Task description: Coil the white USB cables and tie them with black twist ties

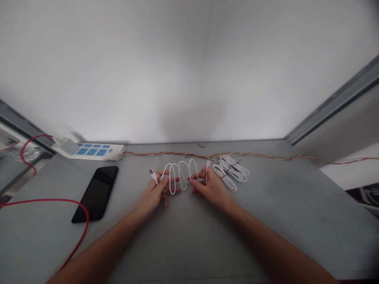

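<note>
A white USB cable (172, 185) stretches in loose coils between my two hands, above the grey tabletop. My left hand (155, 191) is closed on one end, with the metal USB plug sticking up past the thumb. Toward the other end, my right hand (211, 185) pinches the cable, and a white connector (208, 163) points up beside its fingers. Just beyond my right hand lie bundled white cables (231, 171), tied with dark twist ties.
A white power strip (94, 151) with blue sockets and a plugged-in adapter (68, 146) sits at the back left. Nearer lies a black phone (97, 193), crossed by a red cable (84, 209). Twisted red-yellow wire (254, 155) runs along the back by the white wall.
</note>
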`<state>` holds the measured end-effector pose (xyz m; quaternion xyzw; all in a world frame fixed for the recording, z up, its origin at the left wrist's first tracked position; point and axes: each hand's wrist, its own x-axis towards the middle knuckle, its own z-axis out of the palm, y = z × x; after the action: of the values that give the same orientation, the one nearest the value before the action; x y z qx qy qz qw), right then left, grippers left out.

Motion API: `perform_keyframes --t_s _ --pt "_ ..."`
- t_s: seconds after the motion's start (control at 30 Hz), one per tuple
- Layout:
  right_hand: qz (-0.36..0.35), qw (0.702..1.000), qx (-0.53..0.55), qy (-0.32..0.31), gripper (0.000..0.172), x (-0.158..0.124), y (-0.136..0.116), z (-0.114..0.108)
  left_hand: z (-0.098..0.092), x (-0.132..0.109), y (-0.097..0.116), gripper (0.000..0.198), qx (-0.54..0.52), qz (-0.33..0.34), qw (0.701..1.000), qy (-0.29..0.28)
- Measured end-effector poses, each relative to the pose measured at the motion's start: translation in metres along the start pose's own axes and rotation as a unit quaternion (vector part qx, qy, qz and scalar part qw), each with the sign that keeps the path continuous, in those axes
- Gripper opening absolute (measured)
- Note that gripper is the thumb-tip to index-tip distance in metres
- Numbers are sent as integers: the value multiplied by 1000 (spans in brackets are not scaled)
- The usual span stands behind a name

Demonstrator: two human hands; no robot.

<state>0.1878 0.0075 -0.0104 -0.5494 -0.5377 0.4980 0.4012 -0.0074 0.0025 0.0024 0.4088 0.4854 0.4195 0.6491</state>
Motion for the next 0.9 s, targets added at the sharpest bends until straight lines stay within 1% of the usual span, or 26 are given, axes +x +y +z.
perform_keyframes --t_s 0.23,0.4,0.5,0.6,0.7,0.73,0.77,0.83,0.87,0.9 --pt "1 1000 13 -11 38 -1 -2 -1 1 0 0 33 -22 -1 1000 3" --pt "-5 1000 10 -11 37 0 -1 0 1 -1 1 32 -14 -4 1000 6" --pt "1 999 32 -25 38 -1 -3 1 1 -1 -1 37 7 9 1000 -16" --pt "-4 997 56 -53 42 -3 -5 3 -2 -1 -8 43 54 47 996 -57" --pt "-28 991 59 -113 53 -5 -7 6 -5 -1 -15 50 128 76 985 -87" --pt "-39 988 51 -138 54 -6 -7 7 -5 -2 -16 51 148 78 981 -100" --pt "-52 985 37 -162 50 -7 -8 8 -5 -2 -17 52 163 76 977 -114" --pt "-92 976 -15 -198 34 -10 -10 9 -5 -3 -15 54 179 73 972 -131" --pt "-118 971 -55 -202 26 -12 -11 9 -4 -4 -13 56 185 71 971 -131" --pt "-143 965 -101 -195 23 -13 -13 9 -3 -5 -12 58 189 70 972 -124"
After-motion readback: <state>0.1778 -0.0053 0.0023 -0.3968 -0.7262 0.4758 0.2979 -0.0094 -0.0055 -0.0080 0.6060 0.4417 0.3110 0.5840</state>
